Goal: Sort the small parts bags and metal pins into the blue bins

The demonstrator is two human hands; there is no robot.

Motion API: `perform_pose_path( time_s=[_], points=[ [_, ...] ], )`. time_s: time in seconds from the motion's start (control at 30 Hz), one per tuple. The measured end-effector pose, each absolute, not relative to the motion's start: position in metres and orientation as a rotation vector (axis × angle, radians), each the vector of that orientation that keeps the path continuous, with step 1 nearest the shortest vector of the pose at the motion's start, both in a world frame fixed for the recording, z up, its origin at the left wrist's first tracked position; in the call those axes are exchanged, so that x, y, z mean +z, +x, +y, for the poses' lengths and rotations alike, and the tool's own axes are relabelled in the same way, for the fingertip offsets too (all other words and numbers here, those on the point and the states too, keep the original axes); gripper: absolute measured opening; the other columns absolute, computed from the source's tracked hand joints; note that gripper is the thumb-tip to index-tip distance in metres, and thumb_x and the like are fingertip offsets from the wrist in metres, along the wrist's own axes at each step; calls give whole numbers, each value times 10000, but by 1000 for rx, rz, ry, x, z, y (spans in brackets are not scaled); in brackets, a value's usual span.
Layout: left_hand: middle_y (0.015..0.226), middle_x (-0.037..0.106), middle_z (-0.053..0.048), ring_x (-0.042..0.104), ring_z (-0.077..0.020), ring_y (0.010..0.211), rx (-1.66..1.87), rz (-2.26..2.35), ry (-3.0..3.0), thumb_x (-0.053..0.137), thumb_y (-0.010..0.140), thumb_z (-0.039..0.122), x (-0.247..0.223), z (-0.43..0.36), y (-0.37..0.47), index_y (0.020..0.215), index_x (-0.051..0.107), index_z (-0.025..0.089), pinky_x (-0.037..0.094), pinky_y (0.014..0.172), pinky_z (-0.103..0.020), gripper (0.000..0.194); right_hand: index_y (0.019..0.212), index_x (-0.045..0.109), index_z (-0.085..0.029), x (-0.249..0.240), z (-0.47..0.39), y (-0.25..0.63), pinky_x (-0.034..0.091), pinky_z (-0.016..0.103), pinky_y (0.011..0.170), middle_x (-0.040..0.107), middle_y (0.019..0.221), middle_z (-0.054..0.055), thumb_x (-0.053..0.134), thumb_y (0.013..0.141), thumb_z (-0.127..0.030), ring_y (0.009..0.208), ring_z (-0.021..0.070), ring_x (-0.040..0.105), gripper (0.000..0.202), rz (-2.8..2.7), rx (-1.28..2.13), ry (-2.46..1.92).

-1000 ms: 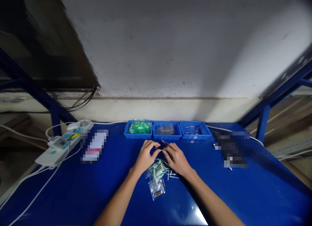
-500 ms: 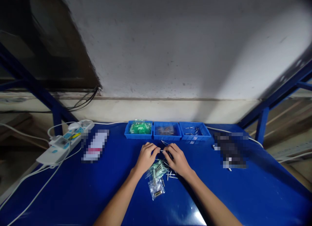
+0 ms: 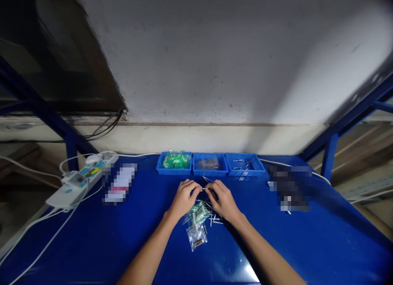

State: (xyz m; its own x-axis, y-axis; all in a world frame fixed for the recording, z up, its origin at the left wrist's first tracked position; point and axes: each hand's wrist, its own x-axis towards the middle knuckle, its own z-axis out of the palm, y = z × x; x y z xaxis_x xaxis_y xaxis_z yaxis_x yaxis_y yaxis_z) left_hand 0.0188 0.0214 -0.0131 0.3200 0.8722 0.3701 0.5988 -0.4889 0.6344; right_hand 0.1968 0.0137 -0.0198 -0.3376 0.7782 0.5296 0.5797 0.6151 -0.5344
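Note:
Between my two hands, above the blue table, is a thin metal rod (image 3: 205,188). My left hand (image 3: 185,197) pinches its left end with thumb and forefinger. The fingers of my right hand (image 3: 223,199) are closed on its right end. Below my hands lie small clear bags with green-white print (image 3: 199,213) and a clear bag holding small brass-coloured parts (image 3: 197,238). Several loose metal rods (image 3: 216,220) are scattered beside the bags, partly hidden by my right hand. Another thin rod (image 3: 207,179) shows just beyond my fingers.
Three blue trays stand along the back: one with green bags (image 3: 159,166), one with brownish bagged parts (image 3: 211,173), one with metal rods (image 3: 260,168). A white power strip (image 3: 66,195) with cables is at left. Blurred-out items (image 3: 120,184) (image 3: 290,188) lie either side.

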Motion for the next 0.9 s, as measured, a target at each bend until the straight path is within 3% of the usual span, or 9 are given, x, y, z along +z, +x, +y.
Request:
perform_pose_path(
  time_s=[0.17, 0.27, 0.4, 0.5, 0.7, 0.9],
  points=[
    [903, 660, -19, 583, -161, 845, 1055, 1265, 2162, 513, 867, 261, -12, 20, 18, 1023, 583, 220, 410, 813, -301, 176, 878, 558, -195, -19, 12, 196, 447, 318, 726, 577, 826, 61, 427, 916, -240, 771, 179, 540, 144, -2002, 326, -1096],
    [852, 667, -14, 584, -165, 822, 1040, 1273, 2189, 477, 886, 254, -12, 20, 19, 896, 603, 220, 407, 796, -303, 130, 876, 562, -194, -18, 11, 196, 449, 313, 728, 580, 822, 57, 437, 911, -238, 775, 178, 544, 137, -2007, 330, -1106],
    [806, 671, -11, 583, -167, 801, 1042, 1311, 2201, 435, 907, 248, -13, 22, 19, 823, 608, 216, 400, 773, -304, 195, 1041, 532, -185, -18, 11, 196, 458, 319, 733, 583, 861, 66, 480, 893, -262, 803, 187, 549, 174, -2041, 293, -1111],
    [771, 665, -12, 582, -162, 777, 1025, 1290, 2202, 404, 922, 251, -13, 22, 18, 775, 607, 208, 403, 759, -300, 255, 1007, 542, -189, -19, 12, 195, 458, 313, 723, 592, 875, 71, 447, 906, -231, 783, 178, 554, 145, -2077, 235, -1082],
    [881, 656, -29, 588, -158, 817, 1076, 1223, 2142, 490, 881, 267, -11, 22, 14, 972, 589, 213, 433, 793, -292, 145, 902, 570, -188, -18, 12, 195, 450, 301, 688, 590, 817, 60, 420, 920, -228, 741, 167, 556, 156, -2045, 187, -1127],
    [779, 617, -21, 579, -150, 763, 1071, 1238, 2117, 428, 909, 283, -10, 21, 15, 831, 570, 199, 435, 744, -274, 183, 985, 566, -190, -17, 11, 194, 454, 310, 696, 601, 848, 69, 461, 907, -273, 770, 181, 563, 155, -2041, 194, -1113]
  ],
)
